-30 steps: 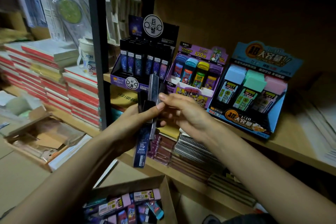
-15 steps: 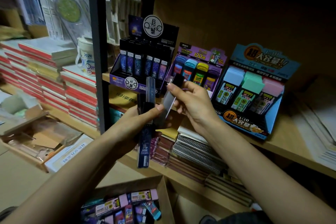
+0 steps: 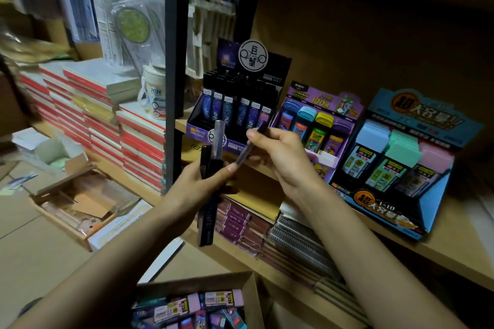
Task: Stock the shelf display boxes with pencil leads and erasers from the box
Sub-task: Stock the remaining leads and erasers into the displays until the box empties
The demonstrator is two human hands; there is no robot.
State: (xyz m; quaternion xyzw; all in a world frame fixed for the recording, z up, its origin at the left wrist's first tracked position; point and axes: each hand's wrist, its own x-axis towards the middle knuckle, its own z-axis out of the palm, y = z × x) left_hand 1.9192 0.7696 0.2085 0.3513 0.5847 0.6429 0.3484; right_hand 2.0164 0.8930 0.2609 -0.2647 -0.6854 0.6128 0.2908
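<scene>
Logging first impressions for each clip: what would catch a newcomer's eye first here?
The two hands in mid-frame come first: the left hand grips a bundle of dark lead tubes, while the right hand pinches a single tube beside it. Behind them on the wooden shelf, the big blue display box at right is the loudest. At the bottom edge, an open cardboard box holds jumbled colourful packs.

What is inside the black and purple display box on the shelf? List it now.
Upright dark lead tubes stand in the display box: the front row shows blue and purple labels, the rows behind only black caps. The box's front wall hides their bases and its floor.
</scene>
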